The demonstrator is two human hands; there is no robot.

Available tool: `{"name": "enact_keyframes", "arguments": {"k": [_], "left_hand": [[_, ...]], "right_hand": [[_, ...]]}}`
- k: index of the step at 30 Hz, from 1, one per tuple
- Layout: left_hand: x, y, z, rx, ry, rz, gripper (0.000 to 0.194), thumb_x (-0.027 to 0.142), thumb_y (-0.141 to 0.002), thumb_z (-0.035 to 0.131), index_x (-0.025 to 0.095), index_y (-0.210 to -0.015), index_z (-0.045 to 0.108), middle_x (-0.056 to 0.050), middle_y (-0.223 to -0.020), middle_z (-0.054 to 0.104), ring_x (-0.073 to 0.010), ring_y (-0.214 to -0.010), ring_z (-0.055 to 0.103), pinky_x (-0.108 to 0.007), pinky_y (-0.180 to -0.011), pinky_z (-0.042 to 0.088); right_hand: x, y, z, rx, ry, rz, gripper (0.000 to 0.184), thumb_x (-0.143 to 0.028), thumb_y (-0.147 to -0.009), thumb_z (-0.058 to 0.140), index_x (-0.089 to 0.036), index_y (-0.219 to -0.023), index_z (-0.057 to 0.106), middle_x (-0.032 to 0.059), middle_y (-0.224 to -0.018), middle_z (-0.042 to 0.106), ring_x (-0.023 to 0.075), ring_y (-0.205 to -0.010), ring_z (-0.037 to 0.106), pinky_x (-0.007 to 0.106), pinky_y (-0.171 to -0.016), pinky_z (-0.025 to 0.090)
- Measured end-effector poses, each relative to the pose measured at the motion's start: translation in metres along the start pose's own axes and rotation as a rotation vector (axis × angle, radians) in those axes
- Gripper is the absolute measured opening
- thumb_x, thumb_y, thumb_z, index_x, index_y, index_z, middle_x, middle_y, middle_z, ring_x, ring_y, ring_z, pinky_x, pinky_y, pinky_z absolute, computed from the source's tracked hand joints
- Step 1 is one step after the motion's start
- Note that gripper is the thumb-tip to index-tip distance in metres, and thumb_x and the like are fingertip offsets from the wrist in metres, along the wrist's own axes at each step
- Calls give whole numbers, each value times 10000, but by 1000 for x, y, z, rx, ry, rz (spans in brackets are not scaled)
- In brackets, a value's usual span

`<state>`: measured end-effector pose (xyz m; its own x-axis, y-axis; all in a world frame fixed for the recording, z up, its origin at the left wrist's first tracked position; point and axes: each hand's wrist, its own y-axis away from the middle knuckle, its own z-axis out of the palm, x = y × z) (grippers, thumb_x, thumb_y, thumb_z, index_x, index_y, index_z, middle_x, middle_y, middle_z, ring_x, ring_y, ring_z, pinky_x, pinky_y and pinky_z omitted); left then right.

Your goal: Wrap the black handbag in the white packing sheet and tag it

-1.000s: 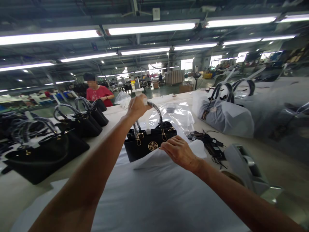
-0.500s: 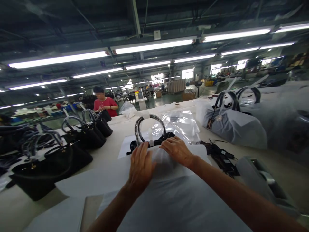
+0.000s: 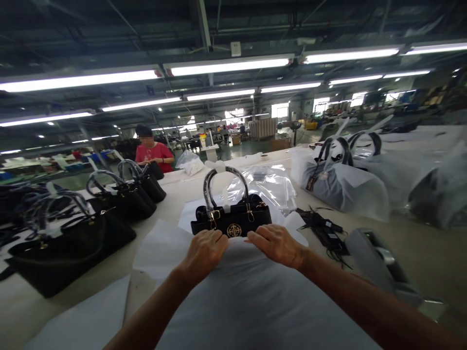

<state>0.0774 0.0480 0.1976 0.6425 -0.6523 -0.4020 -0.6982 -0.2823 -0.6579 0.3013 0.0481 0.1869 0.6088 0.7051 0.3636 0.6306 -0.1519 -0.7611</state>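
Your left hand (image 3: 207, 250) has gone from lying flat to gripping the edge of the white sheet (image 3: 251, 296), and your right hand (image 3: 278, 244) sits lower than half a second ago. With that, the sheet has dropped from the front of the black handbag (image 3: 257, 222), baring its round gold medallion (image 3: 234, 230). You have the fingers of both hands curled narrow on the sheet's upper edge, a short stretch of it between them. Just beyond your fingers, the handbag stands upright at the centre of the frame, its lower part hidden by sheet and hands; whether your knuckles touch it, you cannot tell. You see arched handles (image 3: 241, 177) in shiny clear film, and gold hardware (image 3: 250, 212) on its front.
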Motion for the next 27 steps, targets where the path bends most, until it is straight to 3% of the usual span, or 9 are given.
{"name": "enact_keyframes", "arguments": {"k": [9,17,20,23,25,27], "left_hand": [[29,24,-21,10,114,47,258,109,-915,406,171,-677,484,16,-588,451,-131,-530,386,-291,-539,277],[49,32,-43,13,142,93,221,52,-893,395,147,-729,507,11,-595,463,-132,-527,377,-293,-523,282],[53,33,-49,25,149,92,217,48,-890,397,146,-732,510,12,-593,472,-130,-522,380,-289,-516,289],[58,35,-51,34,169,93,200,40,-879,401,136,-752,522,14,-587,476,-125,-510,389,-285,-508,299],[61,37,-47,35,171,118,227,45,-885,365,130,-760,535,11,-582,481,-120,-495,402,-283,-494,305],[64,41,-38,75,109,138,282,22,-872,341,142,-697,527,20,-536,457,-108,-453,394,-277,-461,292]], "right_hand": [[-28,16,-28,-82,-92,-50,117,-127,-931,421,-121,-960,535,-16,-643,514,101,-538,434,245,-487,331],[-53,28,-48,-137,-159,-68,156,-152,-944,394,-125,-947,548,-9,-654,548,110,-542,453,261,-494,330],[-54,23,-53,-177,-238,-15,208,-269,-962,397,-162,-896,563,-20,-617,542,107,-520,464,254,-494,334],[-20,-3,-31,-152,-341,280,243,-399,-929,445,-191,-955,571,31,-794,629,145,-723,574,266,-652,429],[22,-30,2,-76,-355,664,302,-397,-855,556,-193,-1077,553,85,-1005,634,212,-952,572,349,-831,433],[67,-58,43,-65,-461,1005,534,-418,-673,723,-197,-1127,547,86,-1038,627,255,-1000,558,399,-884,415]]}}
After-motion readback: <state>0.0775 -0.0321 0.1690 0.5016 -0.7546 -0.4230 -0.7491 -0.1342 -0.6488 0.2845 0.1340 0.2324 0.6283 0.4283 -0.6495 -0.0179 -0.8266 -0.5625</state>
